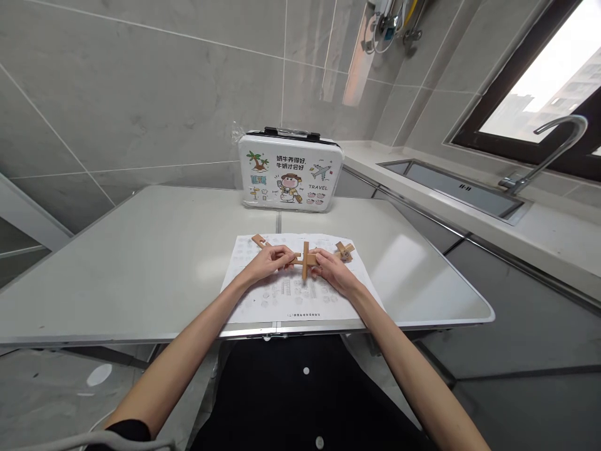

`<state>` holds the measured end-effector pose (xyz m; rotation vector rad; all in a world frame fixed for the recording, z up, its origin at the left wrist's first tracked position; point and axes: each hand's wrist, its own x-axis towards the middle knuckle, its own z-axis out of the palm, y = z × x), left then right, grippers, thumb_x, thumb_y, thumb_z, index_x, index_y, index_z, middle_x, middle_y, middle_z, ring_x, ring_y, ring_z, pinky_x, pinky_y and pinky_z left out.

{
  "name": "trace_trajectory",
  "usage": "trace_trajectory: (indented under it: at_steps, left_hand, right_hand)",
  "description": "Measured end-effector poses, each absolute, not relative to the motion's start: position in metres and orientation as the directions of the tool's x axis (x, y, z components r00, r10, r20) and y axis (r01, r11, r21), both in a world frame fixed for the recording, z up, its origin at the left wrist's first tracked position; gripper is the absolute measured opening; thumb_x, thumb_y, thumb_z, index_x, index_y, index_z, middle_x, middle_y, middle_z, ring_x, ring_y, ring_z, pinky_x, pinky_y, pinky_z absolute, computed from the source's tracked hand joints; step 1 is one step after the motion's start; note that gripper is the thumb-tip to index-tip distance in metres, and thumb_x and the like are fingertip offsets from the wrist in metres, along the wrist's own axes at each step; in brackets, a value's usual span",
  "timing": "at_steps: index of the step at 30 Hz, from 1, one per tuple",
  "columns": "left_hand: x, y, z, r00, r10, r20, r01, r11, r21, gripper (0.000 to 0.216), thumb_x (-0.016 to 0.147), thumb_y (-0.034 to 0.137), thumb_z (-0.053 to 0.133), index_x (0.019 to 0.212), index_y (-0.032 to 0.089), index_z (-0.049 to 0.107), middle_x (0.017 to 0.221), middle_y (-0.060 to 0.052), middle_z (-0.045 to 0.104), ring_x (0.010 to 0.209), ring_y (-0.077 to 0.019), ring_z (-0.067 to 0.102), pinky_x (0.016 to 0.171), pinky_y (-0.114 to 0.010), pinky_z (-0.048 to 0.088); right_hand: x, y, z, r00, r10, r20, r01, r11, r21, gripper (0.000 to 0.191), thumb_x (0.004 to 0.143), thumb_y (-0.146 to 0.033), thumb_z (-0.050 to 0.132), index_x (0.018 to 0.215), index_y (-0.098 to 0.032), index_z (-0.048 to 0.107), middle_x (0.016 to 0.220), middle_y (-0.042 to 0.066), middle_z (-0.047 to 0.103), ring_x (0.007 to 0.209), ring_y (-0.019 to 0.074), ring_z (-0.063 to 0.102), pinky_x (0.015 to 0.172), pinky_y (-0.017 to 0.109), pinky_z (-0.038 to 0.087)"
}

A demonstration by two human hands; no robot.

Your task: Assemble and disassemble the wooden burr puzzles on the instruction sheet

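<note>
A wooden cross-shaped puzzle [305, 259] sits between both hands just above the printed sheet [300, 294], near the middle of the white table [141, 263]; one of its bars stands upright and another runs crosswise through it. The left hand [268, 262] has its fingers curled closed around the left end of the crosswise bar, and the right hand [334, 270] is pinched closed on the right end, thumb and fingertips pressed against the wood. Both forearms reach in from the near edge of the table, the wrists resting on or just over the sheet; whether they touch it cannot be told. On the sheet just beyond the left hand lies a loose wooden piece [258, 240], flat and apart from the fingers. Just beside the right hand, at the far right part of the sheet, lies a small assembled wooden knot [344, 250]. The sheet carries rows of small diagrams too fine to read. Further back, at the far edge of the table against the tiled wall, stands a white cartoon-printed case [290, 170] with a black handle on top; it is upright and shut, so what is inside cannot be seen. To the right, well apart from the table, a sink [451, 186] is set into a counter, its basin in shadow, with a curved metal tap [549, 153] over it below a dark-framed window [539, 88].
</note>
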<state>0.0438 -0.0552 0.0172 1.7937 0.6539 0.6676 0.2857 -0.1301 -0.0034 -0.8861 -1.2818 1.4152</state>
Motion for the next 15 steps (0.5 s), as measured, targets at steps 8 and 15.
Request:
trace_trajectory:
  at_steps: [8,15]
  left_hand:
    - [0.0445,-0.0546,0.0145,0.739,0.665,0.111,0.07,-0.24,0.968,0.047,0.095,0.062,0.07,0.092,0.015,0.072,0.077,-0.004,0.07,0.072,-0.0166,0.064,0.069,-0.029,0.047]
    - [0.0461,-0.053,0.0099,0.74,0.665,0.099,0.053,-0.204,0.977,0.046,0.096,0.061,0.07,0.094,0.015,0.071,0.078,-0.004,0.072,0.072,-0.0158,0.062,0.07,-0.029,0.046]
  right_hand:
    - [0.2877,-0.134,0.0003,-0.363,0.93,0.055,-0.332,-0.074,-0.94,0.043,0.091,-0.054,0.081,0.118,-0.021,0.071,0.105,0.006,0.07,0.089,0.0183,0.065,0.079,0.031,0.053]
    - [0.288,-0.1279,-0.0085,-0.259,0.961,0.097,-0.369,-0.005,-0.93,0.044,0.088,-0.054,0.085,0.111,-0.022,0.067,0.078,-0.003,0.06,0.063,0.0112,0.052,0.058,0.024,0.043]
